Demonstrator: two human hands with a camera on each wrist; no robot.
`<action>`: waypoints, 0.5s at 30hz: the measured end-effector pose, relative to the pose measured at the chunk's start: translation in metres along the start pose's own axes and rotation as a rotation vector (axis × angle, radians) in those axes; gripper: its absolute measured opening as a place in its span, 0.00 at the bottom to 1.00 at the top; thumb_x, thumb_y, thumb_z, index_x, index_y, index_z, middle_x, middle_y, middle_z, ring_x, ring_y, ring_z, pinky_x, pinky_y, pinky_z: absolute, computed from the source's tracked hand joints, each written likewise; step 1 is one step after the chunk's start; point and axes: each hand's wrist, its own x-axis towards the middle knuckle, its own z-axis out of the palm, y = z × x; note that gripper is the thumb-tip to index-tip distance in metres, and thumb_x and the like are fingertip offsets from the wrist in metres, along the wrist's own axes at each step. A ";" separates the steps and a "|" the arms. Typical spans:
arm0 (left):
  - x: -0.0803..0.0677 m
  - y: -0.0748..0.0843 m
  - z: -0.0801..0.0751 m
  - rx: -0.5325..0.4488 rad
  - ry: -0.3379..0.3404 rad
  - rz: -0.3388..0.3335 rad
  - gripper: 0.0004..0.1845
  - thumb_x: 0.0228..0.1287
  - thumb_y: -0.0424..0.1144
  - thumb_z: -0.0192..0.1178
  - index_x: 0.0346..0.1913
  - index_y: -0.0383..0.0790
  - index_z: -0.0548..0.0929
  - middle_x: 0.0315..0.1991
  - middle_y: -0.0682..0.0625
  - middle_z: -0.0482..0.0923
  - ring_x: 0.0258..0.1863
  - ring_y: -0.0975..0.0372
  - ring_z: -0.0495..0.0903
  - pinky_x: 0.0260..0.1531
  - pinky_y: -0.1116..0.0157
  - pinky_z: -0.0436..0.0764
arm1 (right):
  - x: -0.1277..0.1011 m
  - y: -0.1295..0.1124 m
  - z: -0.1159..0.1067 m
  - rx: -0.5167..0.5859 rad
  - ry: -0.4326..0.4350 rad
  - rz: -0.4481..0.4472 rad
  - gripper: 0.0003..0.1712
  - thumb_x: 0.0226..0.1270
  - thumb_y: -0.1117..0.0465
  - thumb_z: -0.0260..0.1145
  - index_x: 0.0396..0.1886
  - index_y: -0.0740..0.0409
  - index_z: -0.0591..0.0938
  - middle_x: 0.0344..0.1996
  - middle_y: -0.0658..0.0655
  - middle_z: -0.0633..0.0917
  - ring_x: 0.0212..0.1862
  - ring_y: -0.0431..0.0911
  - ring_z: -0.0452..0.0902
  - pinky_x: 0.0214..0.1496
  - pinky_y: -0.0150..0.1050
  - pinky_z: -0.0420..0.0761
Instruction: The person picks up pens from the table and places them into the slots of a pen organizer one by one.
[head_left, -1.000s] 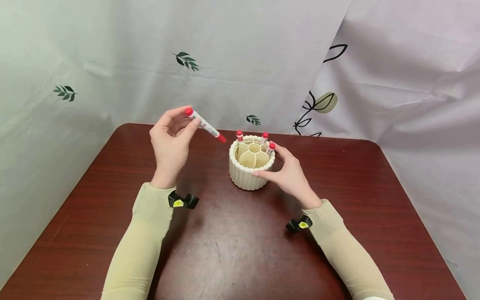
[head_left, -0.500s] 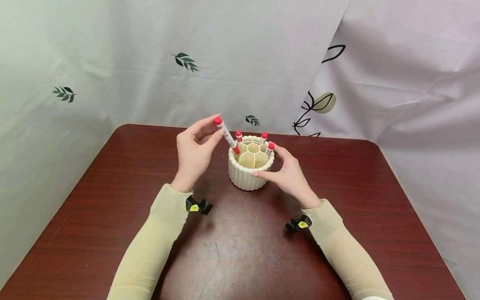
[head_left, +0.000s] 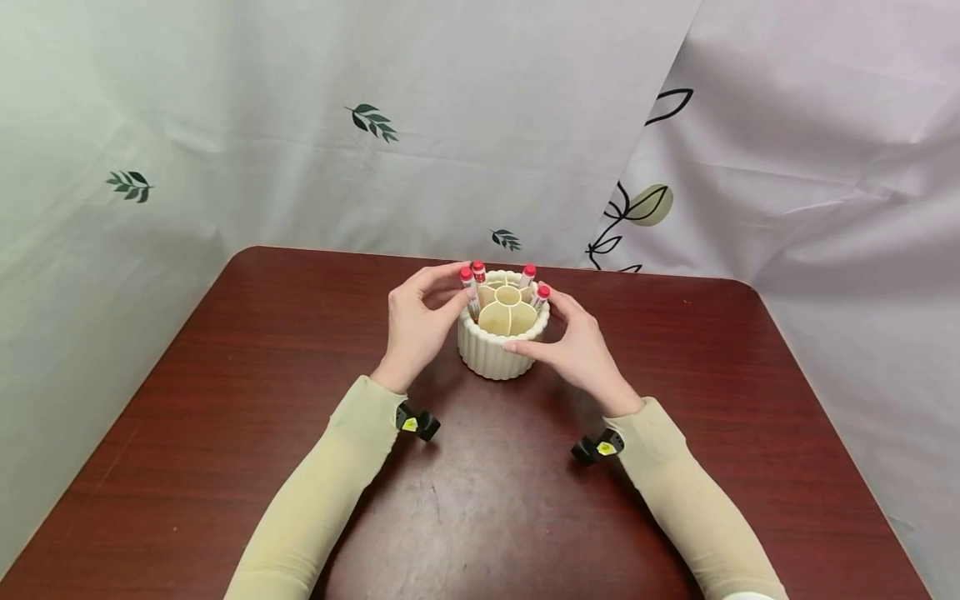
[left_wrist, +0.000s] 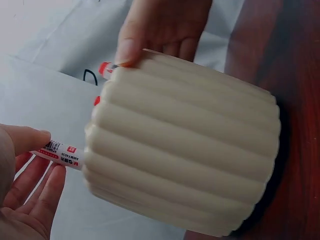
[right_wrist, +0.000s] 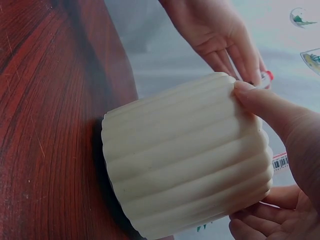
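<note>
A cream ribbed round holder [head_left: 497, 346] [left_wrist: 185, 150] [right_wrist: 185, 160] with inner compartments stands on the dark red table [head_left: 225, 375]. My left hand [head_left: 420, 321] [left_wrist: 27, 175] pinches a red-capped white marker [head_left: 469, 287] [left_wrist: 62, 154] whose lower end is inside the holder's left compartment. My right hand [head_left: 573, 342] [right_wrist: 285, 150] grips the holder's right side, thumb on the front wall. Three other red-capped markers [head_left: 528, 275] stand in the far and right compartments.
White curtains with leaf prints [head_left: 371, 121] hang close behind and beside the table. The table's far edge [head_left: 450, 254] lies just behind the holder. Bare tabletop [head_left: 465, 500] stretches between my forearms.
My left hand carried the marker rightward and down from mid-air, turned it upright, and lowered its tip into the holder. My right hand stayed on the holder.
</note>
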 end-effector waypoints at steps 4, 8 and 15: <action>-0.002 -0.002 0.001 0.020 -0.004 -0.004 0.16 0.60 0.21 0.69 0.52 0.25 0.85 0.46 0.37 0.85 0.40 0.47 0.87 0.46 0.58 0.86 | 0.000 0.001 0.000 -0.002 0.001 0.005 0.55 0.46 0.42 0.85 0.73 0.51 0.72 0.66 0.48 0.75 0.65 0.43 0.73 0.67 0.47 0.73; -0.004 -0.005 0.002 0.015 -0.001 -0.010 0.17 0.60 0.21 0.70 0.52 0.25 0.85 0.46 0.38 0.85 0.41 0.48 0.87 0.47 0.57 0.86 | -0.001 0.002 0.000 -0.002 0.002 0.006 0.55 0.46 0.43 0.86 0.73 0.52 0.72 0.66 0.48 0.75 0.65 0.43 0.73 0.68 0.46 0.72; -0.004 -0.006 0.002 -0.017 -0.005 -0.006 0.19 0.60 0.21 0.69 0.55 0.25 0.84 0.46 0.34 0.85 0.43 0.45 0.86 0.49 0.49 0.84 | -0.001 0.003 0.001 0.000 0.008 -0.006 0.54 0.46 0.44 0.86 0.73 0.51 0.73 0.66 0.49 0.76 0.64 0.44 0.73 0.67 0.48 0.73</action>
